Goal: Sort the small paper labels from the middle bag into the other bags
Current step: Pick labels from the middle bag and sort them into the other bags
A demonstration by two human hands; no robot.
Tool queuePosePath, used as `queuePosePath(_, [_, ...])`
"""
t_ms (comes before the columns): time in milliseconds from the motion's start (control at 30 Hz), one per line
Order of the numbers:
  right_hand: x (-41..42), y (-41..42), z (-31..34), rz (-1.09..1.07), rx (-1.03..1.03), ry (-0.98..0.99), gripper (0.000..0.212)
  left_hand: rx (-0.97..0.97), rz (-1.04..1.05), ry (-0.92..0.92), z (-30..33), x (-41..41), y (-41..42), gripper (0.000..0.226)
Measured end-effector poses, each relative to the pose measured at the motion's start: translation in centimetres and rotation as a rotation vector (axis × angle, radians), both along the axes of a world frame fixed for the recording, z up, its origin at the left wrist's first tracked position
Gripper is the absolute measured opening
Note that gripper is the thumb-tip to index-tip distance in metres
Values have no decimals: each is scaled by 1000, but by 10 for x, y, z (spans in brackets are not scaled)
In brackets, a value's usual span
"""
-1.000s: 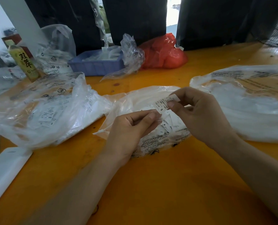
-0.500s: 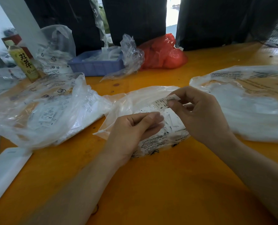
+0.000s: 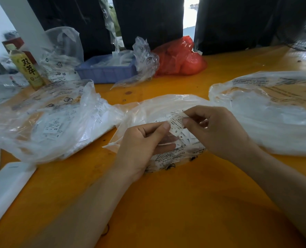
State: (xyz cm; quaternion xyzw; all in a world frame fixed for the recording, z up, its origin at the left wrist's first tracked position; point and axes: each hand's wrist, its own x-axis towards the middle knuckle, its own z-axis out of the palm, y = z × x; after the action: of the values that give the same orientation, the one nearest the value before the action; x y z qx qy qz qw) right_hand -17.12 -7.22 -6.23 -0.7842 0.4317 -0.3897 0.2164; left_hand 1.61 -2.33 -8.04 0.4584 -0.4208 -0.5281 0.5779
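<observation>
- Since a second ago: label tipped from level to hanging upright between both hands, "S" now at its lower end; left hand lifted toward it.
- Right hand: fingers pinching the label's upper right edge; left thumb tip touching its left edge, remaining left fingers curled, some under the film of the middle bag.
- Label held just above the middle bag, between left bag and right bag on the table.
- Likely handling: near weightless, thin, limp, easily creased or blown off; best pinched at one edge with fingertips, print left uncovered.
- Hard to make out: small print above the "S"; count of labels left in the middle bag, only "M" and scraps showing through film; right bag's contents a white blur, cut off at frame edge; left bag showing "XS" and "S" marks, sorting rule unclear.
</observation>
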Motion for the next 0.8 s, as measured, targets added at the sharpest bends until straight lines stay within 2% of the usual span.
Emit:
queuePosePath(133, [2, 2, 0, -8, 14, -15, 27, 3, -8, -54, 1, 0, 2, 29])
queuePosePath(333, [2, 5, 3, -4, 80, -116, 7, 17, 5, -115, 1, 1, 2, 30])
queuePosePath(567, [2, 8, 5, 147, 197, -63, 9, 25, 35, -133, 1, 2, 1, 25])
queuePosePath(667, [3, 8, 2, 92, 153, -55, 10, 23, 25, -143, 1, 2, 1, 35])
queuePosePath(800, [1, 6, 6, -12, 121, -199, 5, -53, 57, -209, 1, 5, 0, 25])
